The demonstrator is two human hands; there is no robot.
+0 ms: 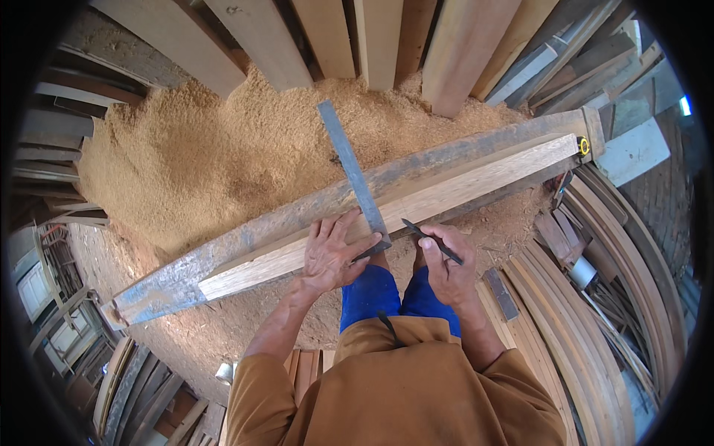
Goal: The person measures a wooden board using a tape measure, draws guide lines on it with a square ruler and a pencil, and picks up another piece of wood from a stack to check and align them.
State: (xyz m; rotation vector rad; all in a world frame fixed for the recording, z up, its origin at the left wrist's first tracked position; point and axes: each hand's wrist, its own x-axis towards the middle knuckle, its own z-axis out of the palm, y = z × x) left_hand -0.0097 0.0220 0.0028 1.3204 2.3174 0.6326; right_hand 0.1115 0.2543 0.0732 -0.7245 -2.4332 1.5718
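A long pale timber (476,179) lies on a worn, narrow wooden bench (245,238) in front of me. Across it rests a try square (348,163), its grey metal blade reaching out over the sawdust beyond the bench. My left hand (332,253) presses the square's dark stock against the timber's near side, fingers spread over the top of the wood. Just right of the blade, my right hand (450,271) grips a dark marking pencil (433,241). The pencil's tip is close to the timber's near edge; whether it touches cannot be told.
A large sawdust heap (193,163) lies beyond the bench, with upright boards (372,44) behind it. A yellow-and-black tape measure (582,146) sits at the timber's right end. Stacked curved planks (565,327) fill the right side, and more offcuts (141,394) lie at the lower left.
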